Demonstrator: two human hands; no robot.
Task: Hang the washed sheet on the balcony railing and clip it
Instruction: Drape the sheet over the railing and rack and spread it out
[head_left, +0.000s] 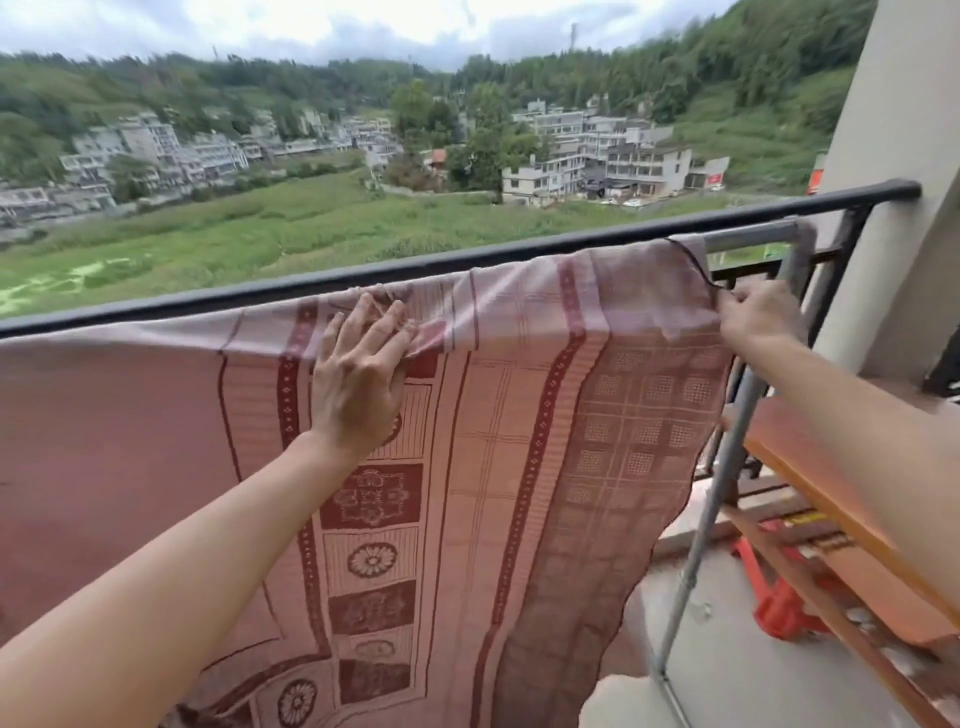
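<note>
Sheet (519, 415): thin pink woven cloth, maroon floral and grid bands, draped over grey metal tube (743, 239) just inside round black railing (415, 265). Left hand (358, 379) flat, fingers spread, pressing cloth near top fold. Right hand (758, 317) pinches dark-hemmed sheet edge. Orange wooden planks (831, 493), red plastic object (779, 608), pale pillar (893, 130) at right.

Head cam, wide-angle, facing fwd over railing (415, 268), sheet (519, 441) close in front

We see soft overcast daylight from the cloudy sky (363, 26), faint shadows, slight blur, wide-angle bending at edges.
</note>
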